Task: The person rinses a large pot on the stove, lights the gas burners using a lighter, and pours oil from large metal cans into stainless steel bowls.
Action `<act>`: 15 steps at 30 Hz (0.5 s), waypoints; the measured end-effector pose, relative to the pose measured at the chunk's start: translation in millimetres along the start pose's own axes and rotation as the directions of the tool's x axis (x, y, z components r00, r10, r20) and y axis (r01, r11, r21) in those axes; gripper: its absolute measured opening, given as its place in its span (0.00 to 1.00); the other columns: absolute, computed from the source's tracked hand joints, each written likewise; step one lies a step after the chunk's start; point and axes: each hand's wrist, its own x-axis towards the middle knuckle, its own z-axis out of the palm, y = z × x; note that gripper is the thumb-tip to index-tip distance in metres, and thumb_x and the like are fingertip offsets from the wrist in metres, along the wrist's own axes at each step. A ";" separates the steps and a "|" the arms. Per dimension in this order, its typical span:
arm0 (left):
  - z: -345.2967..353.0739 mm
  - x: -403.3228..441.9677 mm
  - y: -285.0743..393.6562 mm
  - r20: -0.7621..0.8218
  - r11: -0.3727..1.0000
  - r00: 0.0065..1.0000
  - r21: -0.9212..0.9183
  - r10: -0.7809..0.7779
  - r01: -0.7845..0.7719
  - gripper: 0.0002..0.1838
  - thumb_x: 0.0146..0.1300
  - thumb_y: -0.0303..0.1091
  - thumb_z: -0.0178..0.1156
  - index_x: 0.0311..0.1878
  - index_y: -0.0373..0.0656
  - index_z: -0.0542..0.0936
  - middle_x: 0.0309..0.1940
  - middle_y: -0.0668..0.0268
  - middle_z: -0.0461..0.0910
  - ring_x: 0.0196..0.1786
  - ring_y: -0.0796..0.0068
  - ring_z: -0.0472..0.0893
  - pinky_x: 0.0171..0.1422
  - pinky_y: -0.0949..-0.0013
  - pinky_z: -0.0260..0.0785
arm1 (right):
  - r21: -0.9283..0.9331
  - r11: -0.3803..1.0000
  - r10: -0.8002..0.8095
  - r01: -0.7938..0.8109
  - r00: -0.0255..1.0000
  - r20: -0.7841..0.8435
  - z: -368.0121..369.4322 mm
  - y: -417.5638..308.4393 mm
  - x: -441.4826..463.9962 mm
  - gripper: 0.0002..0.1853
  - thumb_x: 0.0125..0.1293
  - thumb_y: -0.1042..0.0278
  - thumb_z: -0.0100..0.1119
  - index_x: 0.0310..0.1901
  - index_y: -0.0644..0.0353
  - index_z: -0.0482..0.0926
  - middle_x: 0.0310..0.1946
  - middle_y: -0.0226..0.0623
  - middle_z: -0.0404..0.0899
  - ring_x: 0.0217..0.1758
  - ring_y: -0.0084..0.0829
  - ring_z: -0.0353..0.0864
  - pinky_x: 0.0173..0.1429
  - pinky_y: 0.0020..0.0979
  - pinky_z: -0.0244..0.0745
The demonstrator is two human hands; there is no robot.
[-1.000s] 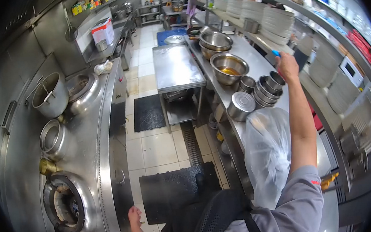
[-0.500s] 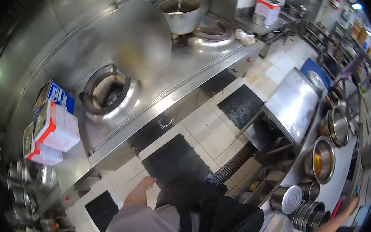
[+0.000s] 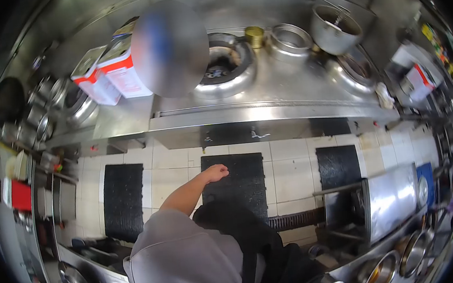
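Observation:
My left hand (image 3: 216,172) hangs in front of my body above a black floor mat (image 3: 234,186). Its fingers look loosely curled, and I see nothing held in them. The hand touches nothing; the steel cooking counter (image 3: 282,111) stands ahead of it. On that counter a wok burner (image 3: 226,67) is partly covered by a round blurred patch. Right of the burner are a gold-coloured can (image 3: 254,37) and a steel ring-shaped vessel (image 3: 290,42). My right hand is outside the view.
White tins with red bands (image 3: 121,75) stand left of the burner. A large pot (image 3: 336,29) sits at the right rear. Behind to the right are a steel cart (image 3: 392,203) and metal bowls (image 3: 379,272). A drain grate (image 3: 296,220) crosses the tiled floor.
My view has swung left to face the counter squarely. My left hand has shifted up and right in the picture. An arm seen at the lower right is gone from view.

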 end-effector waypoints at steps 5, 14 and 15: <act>-35.9 -35.3 -92.8 -0.132 0.981 0.981 -0.151 -0.140 0.120 0.23 0.66 0.46 0.65 0.58 0.41 0.82 0.52 0.55 0.85 0.56 0.58 0.83 0.59 0.59 0.75 | 0.548 0.834 -0.153 -0.056 0.932 0.328 135.4 -114.3 -55.6 0.14 0.75 0.69 0.57 0.54 0.68 0.81 0.44 0.48 0.85 0.46 0.40 0.83 0.53 0.39 0.77; -71.8 -183.7 -346.9 -0.205 0.679 0.733 -0.590 -0.649 0.437 0.20 0.63 0.47 0.59 0.49 0.40 0.84 0.30 0.63 0.82 0.25 0.71 0.80 0.20 0.64 0.67 | 0.823 0.421 -0.835 -0.380 0.192 0.516 110.6 -496.9 -234.1 0.13 0.61 0.70 0.69 0.46 0.65 0.84 0.42 0.50 0.83 0.37 0.43 0.86 0.44 0.38 0.80; -72.8 -201.8 -369.1 -0.185 0.656 0.707 -0.582 -0.683 0.481 0.20 0.63 0.46 0.59 0.47 0.40 0.83 0.30 0.63 0.82 0.24 0.71 0.79 0.19 0.65 0.66 | 0.829 0.411 -0.861 -0.379 0.138 0.490 106.7 -525.0 -241.1 0.13 0.62 0.70 0.70 0.46 0.65 0.84 0.42 0.50 0.84 0.36 0.43 0.87 0.43 0.38 0.80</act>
